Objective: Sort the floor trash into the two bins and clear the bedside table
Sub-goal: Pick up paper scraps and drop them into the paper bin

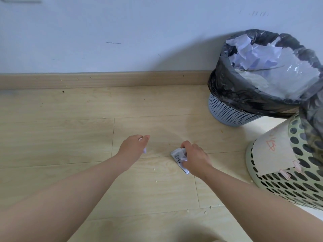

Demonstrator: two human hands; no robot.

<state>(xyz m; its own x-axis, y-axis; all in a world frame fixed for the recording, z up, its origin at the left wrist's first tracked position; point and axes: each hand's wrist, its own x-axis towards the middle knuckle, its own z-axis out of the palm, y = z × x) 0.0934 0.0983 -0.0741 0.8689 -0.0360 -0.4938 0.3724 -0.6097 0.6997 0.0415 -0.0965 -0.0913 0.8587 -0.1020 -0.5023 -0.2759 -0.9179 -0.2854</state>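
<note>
The right hand (pixel 194 158) grips a crumpled white printed wrapper (pixel 176 156), the blue mesh bin (pixel 232 113) at one o'clock; the left hand (pixel 133 145) pinches a pale scrap (pixel 144 151).

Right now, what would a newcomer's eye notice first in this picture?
First the two bare hands low in the middle: the right hand grips a crumpled printed wrapper on the wooden floor, and the left hand beside it pinches a small pale scrap. Next, at the right by the wall, the blue bin, its black liner heaped with crumpled paper, and nearer, a green perforated bin bearing a cardboard label.
</note>
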